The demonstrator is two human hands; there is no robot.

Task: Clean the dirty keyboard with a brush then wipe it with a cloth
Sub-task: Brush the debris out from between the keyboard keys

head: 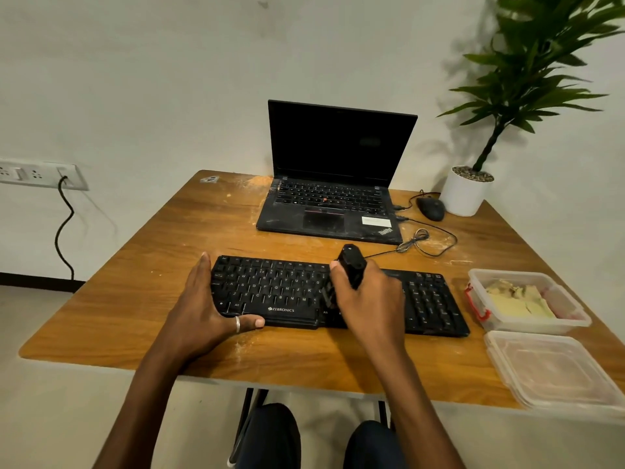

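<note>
Head view — right hand (367, 299) fingers gripping brush (353, 269), bristles seemingly on keyboard (270, 292); left hand (203, 309) open, bracing edge.

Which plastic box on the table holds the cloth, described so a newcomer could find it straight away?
Start at the wooden table and go to its right edge, past the end of the black keyboard. Two clear plastic pieces lie there; the open box farther from the person holds a yellowish cloth. It has red clips, while its nearer neighbour, the lid, lies flat and holds nothing.
</note>
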